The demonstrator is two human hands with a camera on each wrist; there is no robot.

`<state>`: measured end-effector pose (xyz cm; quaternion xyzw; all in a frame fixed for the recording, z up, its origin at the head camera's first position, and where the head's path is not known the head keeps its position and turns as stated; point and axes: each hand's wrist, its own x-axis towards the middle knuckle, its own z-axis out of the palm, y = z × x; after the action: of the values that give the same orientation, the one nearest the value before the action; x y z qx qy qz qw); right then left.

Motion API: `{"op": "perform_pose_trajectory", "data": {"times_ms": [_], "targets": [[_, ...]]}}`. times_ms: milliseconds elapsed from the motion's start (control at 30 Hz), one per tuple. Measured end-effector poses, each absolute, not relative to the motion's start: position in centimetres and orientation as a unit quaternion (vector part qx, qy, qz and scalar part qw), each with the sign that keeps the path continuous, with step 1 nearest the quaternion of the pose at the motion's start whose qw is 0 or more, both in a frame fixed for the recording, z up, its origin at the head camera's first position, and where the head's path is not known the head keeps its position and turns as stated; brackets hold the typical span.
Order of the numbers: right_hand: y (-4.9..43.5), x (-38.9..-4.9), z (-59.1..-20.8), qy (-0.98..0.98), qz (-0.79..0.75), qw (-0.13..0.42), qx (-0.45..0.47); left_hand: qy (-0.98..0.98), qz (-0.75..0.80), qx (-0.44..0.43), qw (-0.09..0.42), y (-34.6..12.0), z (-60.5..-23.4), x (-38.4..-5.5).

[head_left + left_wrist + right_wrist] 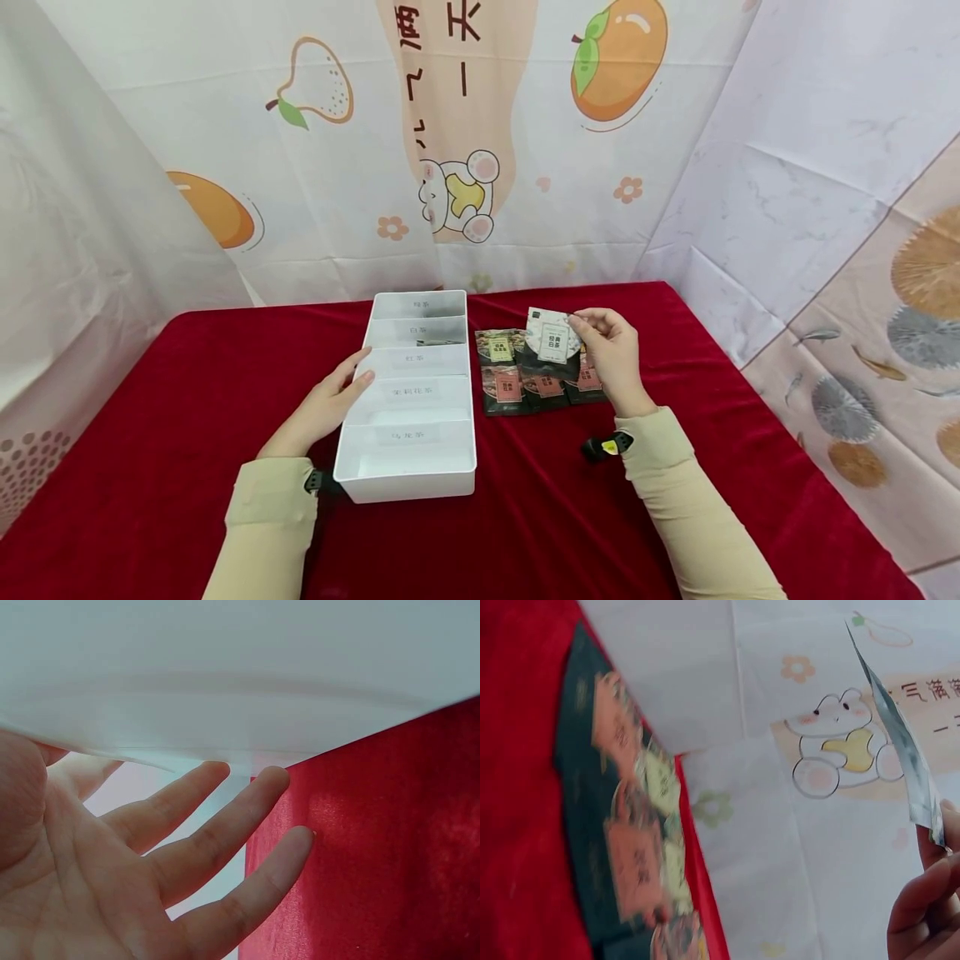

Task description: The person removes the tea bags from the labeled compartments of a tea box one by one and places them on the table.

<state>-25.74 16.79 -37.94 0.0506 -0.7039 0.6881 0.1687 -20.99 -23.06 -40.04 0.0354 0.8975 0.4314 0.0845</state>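
A white tea sachet [553, 337] with a dark lower part is pinched at its upper right corner by my right hand [617, 354]. It is held up over the flat sachets on the cloth, and the right wrist view shows its silvery edge [907, 754]. Beneath lie several dark sachets with red labels [507, 387] and a yellow-labelled sachet [498, 347]. My left hand [326, 406] rests against the left side of a white divided box [408, 486], its fingers fairly straight in the left wrist view. Labels mark the box's compartments; something dark and flat [438, 342] lies in the second from the back.
Red cloth [547, 517] covers the table. Behind it hangs a white curtain [337, 208] printed with fruit, and a marble-patterned sheet [795, 167] hangs at the right. A black wrist strap device [600, 448] sits by the right cuff.
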Motion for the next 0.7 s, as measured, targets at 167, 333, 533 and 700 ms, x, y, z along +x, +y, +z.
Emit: {"op": "perform_pose_trajectory", "data": {"times_ms": [167,333,533,700], "targets": [[18.4,-25.7,-38.4,-0.705,0.692,0.153,0.030,0.899,0.428,0.032,0.088,-23.0,-40.0,-21.0],[20.3,-26.0,-38.8,-0.724,0.678,0.123,0.014,0.902,0.421,0.032,0.092,-22.9,-40.0,-20.9],[22.3,-26.2,-39.3,-0.737,0.670,0.085,-0.016,0.902,0.421,0.034,0.093,-22.9,-39.9,-20.9],[23.7,-26.3,-39.4,-0.752,0.657,0.056,-0.024,0.901,0.422,0.035,0.092,-22.9,-39.9,-21.0]]}}
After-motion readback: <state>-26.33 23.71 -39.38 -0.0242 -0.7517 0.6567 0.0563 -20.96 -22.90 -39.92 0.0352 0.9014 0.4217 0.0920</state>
